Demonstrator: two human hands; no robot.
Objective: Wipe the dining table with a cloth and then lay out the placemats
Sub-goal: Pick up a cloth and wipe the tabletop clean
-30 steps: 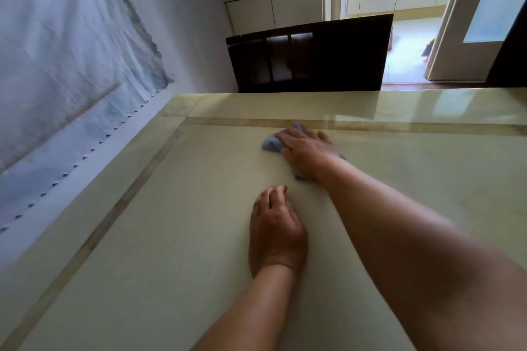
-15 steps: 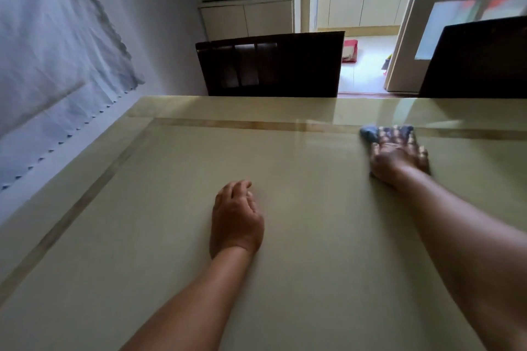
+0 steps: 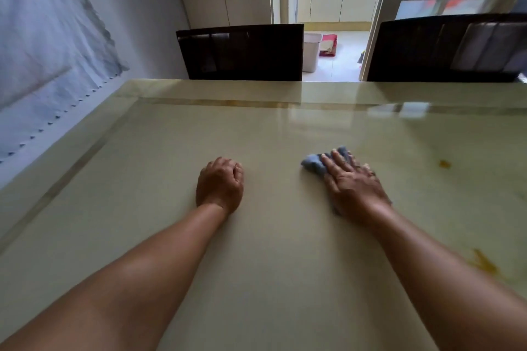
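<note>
Cloth (image 3: 315,165) lay under our flat, spread right hand (image 3: 352,184) mid-wipe, left hand (image 3: 220,186) fisted empty on the counter (image 3: 256,279); stains (image 3: 445,164) at right remained, no placemats visible.

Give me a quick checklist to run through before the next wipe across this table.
1. Cloth under the right hand: ok, palm flat on it.
2. Left hand clear of the cloth's path: ok, resting curled on the table, apart from the cloth.
3. Stains found: ok, yellow marks right of the right arm.
4. Those stains wiped: not ok.
5. Placemats at hand: cannot tell, none in view.
</note>
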